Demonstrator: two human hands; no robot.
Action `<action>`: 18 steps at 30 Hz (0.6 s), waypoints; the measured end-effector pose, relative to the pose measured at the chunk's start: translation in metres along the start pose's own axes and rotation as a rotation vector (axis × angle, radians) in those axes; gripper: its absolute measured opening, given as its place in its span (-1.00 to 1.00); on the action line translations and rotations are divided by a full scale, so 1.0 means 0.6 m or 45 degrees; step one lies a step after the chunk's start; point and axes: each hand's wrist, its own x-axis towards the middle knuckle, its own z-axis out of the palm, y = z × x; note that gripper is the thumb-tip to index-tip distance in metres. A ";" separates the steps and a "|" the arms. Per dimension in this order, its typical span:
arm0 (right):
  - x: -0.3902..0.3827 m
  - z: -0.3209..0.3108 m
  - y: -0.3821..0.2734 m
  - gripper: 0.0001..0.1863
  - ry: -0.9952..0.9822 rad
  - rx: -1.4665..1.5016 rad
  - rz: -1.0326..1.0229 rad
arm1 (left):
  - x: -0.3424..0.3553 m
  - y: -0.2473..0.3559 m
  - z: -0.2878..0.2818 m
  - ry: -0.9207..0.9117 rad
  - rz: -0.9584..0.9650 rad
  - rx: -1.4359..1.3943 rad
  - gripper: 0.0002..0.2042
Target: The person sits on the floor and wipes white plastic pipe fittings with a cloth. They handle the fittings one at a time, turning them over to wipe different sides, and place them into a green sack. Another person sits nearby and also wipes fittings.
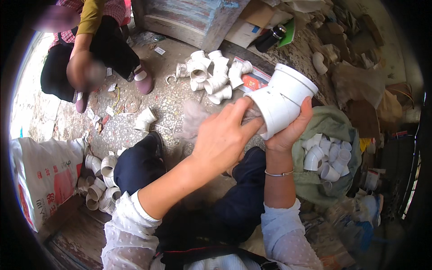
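Two hands meet on one large white pipe fitting [281, 101], held up over the person's lap: the right hand [288, 130] is clamped round its lower end from beneath, fingers curled up its side, while the left hand [222, 137] presses a wad of greyish cloth [252, 114] against the fitting's near end, fingers closed on the cloth. A thin bangle [279, 173] rings the right wrist. Just right of the lap, a green cloth sack [335, 123] lies open with about ten small white elbow fittings [328, 155] heaped inside. At the left knee lies another cluster of roughly eight pale fittings [101, 182], touching a white woven sack [42, 177] with a red printed panel. Beyond the hands, on the speckled floor, a third pile [211, 74] of perhaps ten white fittings rests beside a flat red and white package [252, 81]; one lone fitting [145, 119] sits apart to the left. Further back stand a cardboard box [252, 24], a black bottle [270, 38] and a green card [288, 33], though the fisheye rim blurs them. Another person [90, 49] crouches at the upper left.
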 end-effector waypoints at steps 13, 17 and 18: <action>0.007 -0.011 0.016 -0.35 0.016 -0.172 -0.071 | -0.005 -0.016 -0.005 -0.297 -0.115 -0.482 -0.62; 0.013 -0.016 0.037 -0.43 0.064 -0.287 -0.231 | -0.008 -0.021 0.019 -0.131 0.032 0.265 -0.68; 0.010 -0.015 0.037 -0.43 0.006 -0.308 -0.258 | -0.009 -0.021 0.022 -0.082 0.013 0.236 -0.69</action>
